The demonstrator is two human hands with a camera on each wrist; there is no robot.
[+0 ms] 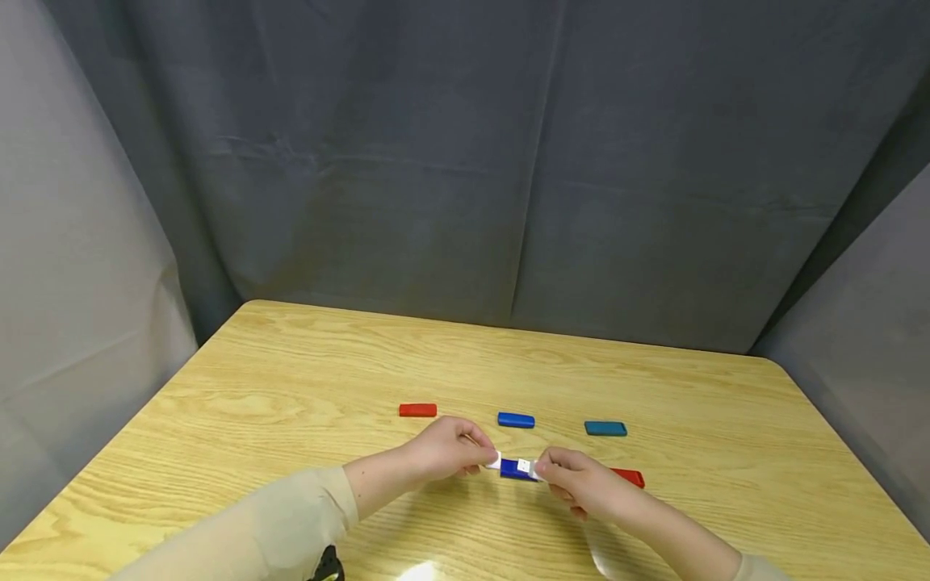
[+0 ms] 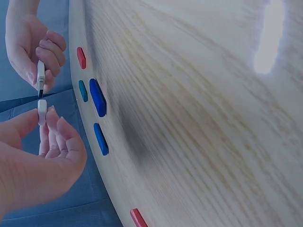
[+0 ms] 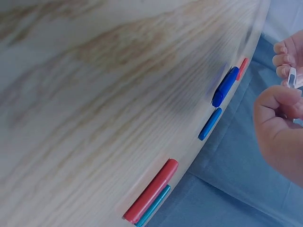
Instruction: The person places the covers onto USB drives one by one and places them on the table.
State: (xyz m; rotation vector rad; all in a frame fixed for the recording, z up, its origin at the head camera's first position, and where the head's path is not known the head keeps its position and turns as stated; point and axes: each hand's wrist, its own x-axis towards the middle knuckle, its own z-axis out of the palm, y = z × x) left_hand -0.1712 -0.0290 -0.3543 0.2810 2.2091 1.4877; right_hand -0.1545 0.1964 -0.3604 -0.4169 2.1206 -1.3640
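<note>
Above the table, both hands face each other over small white parts. My left hand (image 1: 450, 448) pinches a white cap (image 2: 42, 112) between thumb and index finger. My right hand (image 1: 581, 480) pinches a white USB flash drive (image 2: 40, 71), its metal plug pointing at the cap. In the left wrist view the plug's tip is right at the cap's end. A dark blue stick-shaped piece (image 1: 513, 474) lies on the table under the hands, partly covered in the head view. Beside the right hand lies a red piece (image 1: 629, 477), partly hidden by it.
Farther back on the wooden table (image 1: 291, 363) lie a red piece (image 1: 417, 410), a blue piece (image 1: 516, 420) and a teal piece (image 1: 605, 428), spaced in a row. Grey curtains (image 1: 400, 161) hang behind the table, and pale cloth (image 1: 80, 242) hangs at the sides.
</note>
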